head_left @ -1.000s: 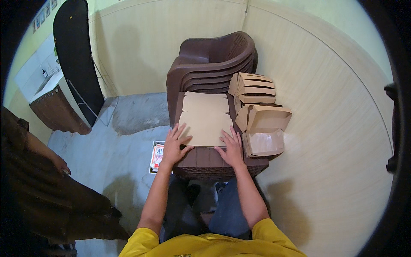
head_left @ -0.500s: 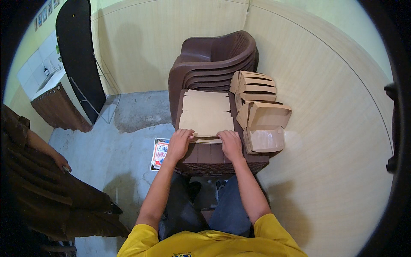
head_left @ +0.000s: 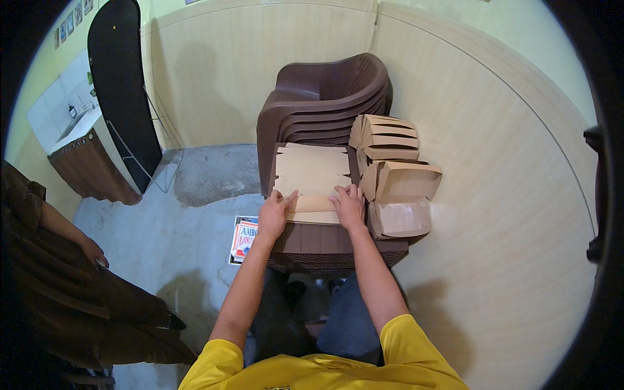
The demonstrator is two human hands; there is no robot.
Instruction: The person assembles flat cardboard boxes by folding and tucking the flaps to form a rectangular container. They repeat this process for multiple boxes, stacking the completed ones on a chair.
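A flat brown cardboard box blank (head_left: 312, 166) with slits along its sides lies on a brown plastic stool-like surface (head_left: 312, 238). Its near flap (head_left: 316, 204) is bent up and inward along a crease. My left hand (head_left: 275, 212) grips the flap's left end, thumb on the cardboard and fingers curled at the side. At the right end my right hand (head_left: 349, 205) holds it in much the same way. Another cardboard layer (head_left: 315, 218) shows below the flap's near edge.
Folded cardboard boxes stand to the right, one an open box (head_left: 403, 218), others nested in a stack (head_left: 389, 136). Behind are stacked brown chairs (head_left: 325, 97). A crate of printed items (head_left: 244, 239) sits on the floor at left. Another person's hand (head_left: 93, 252) shows far left.
Both hands have moved slightly away from me, turning the near flap further up and over the blank. The view has shifted a little.
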